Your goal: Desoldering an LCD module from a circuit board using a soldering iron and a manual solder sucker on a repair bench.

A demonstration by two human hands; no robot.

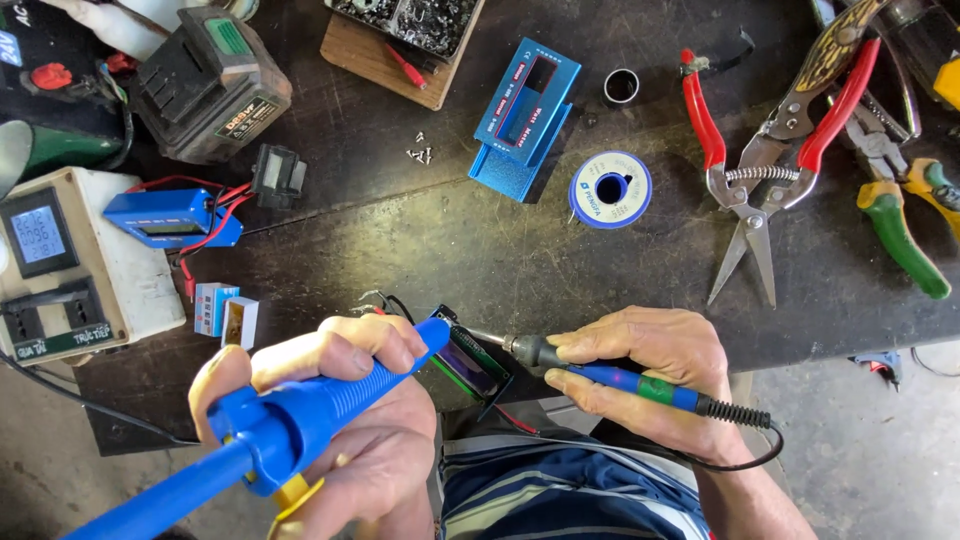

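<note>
My left hand (340, 420) grips a blue desoldering pump (290, 425) with a yellow part underneath; its tip points at a small display module (470, 362) at the dark bench's near edge. My right hand (640, 375) holds a blue-handled soldering iron (610, 376) like a pen, its metal tip touching the same module from the right. Thin red and black wires run off the module.
A solder spool (610, 189) and a blue meter case (527, 115) lie in the middle. Red-handled snips (765, 150) and green-handled pliers (900, 220) are at right. A battery pack (210, 85), a white socket box with a screen (70, 265) and small meters (170, 218) sit at left.
</note>
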